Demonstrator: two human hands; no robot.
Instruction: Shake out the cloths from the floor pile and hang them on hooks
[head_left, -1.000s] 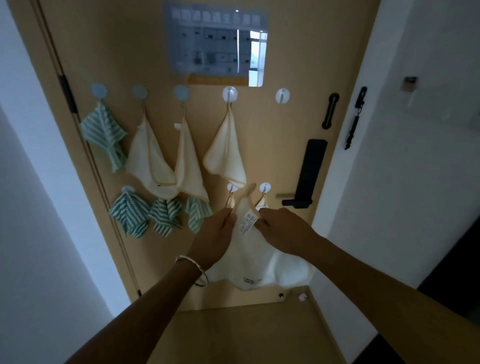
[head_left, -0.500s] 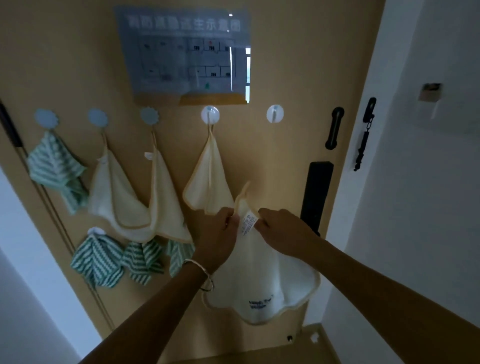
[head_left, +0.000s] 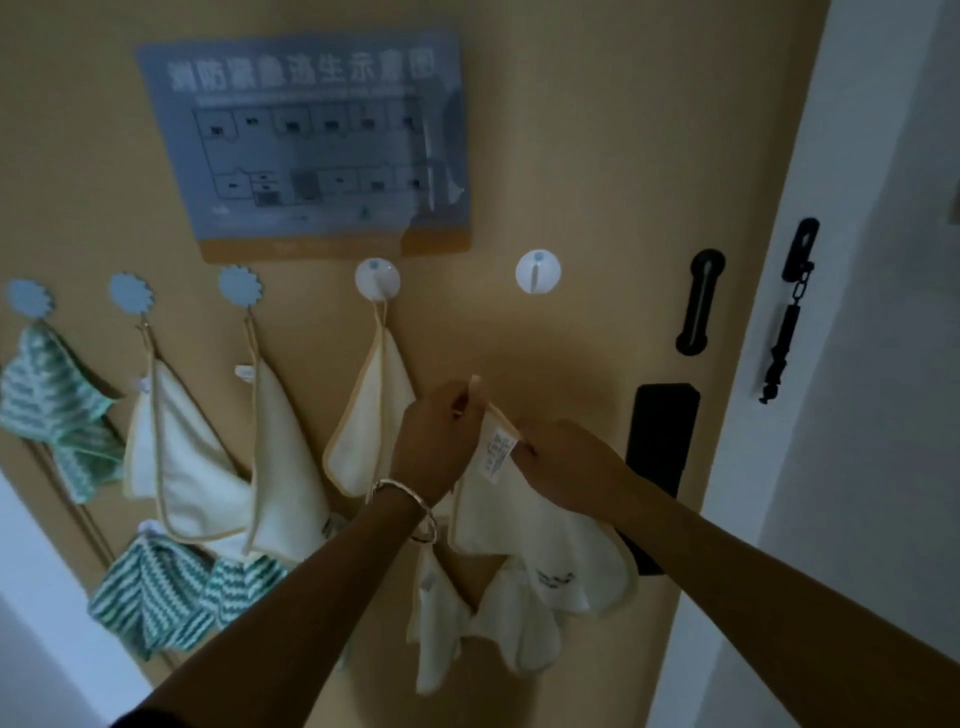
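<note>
Door: the tan door (head_left: 597, 130) fills most of your view, its flat face close in front of you in dim light.
Sign: a grey floor-plan sign (head_left: 311, 140) is stuck high on the door, above the hooks.
Upper hooks: three blue scalloped hooks (head_left: 131, 293) sit at the left, then a white hook (head_left: 377, 278) carrying a cloth, then the free white hook (head_left: 537, 271) at the right end.
Hung cloths: a green striped cloth (head_left: 52, 405) and three cream cloths (head_left: 182, 467) hang from the upper row; more striped cloths (head_left: 150, 597) and cream ones (head_left: 441, 623) hang lower, partly behind your arms.
Held cloth: your cream cloth (head_left: 545, 545) hangs between your hands in front of the door, below and a little left of the free white hook.
Left hand: your left hand (head_left: 436, 441), bracelet (head_left: 410, 504) at the wrist, has its fingers curled and pinches the cloth's hanging loop (head_left: 475, 387), which sticks up.
Right hand: your right hand (head_left: 566, 467) has its fingers curled and pinches the cloth's top edge beside the care label (head_left: 496, 452).
Door fittings: a black lock plate (head_left: 660, 441) sits just right of your right hand, a black chain slide (head_left: 698, 301) above it.
Room: a white frame and wall (head_left: 883, 415) stand at the right, with a door chain (head_left: 789, 312) on the frame.
</note>
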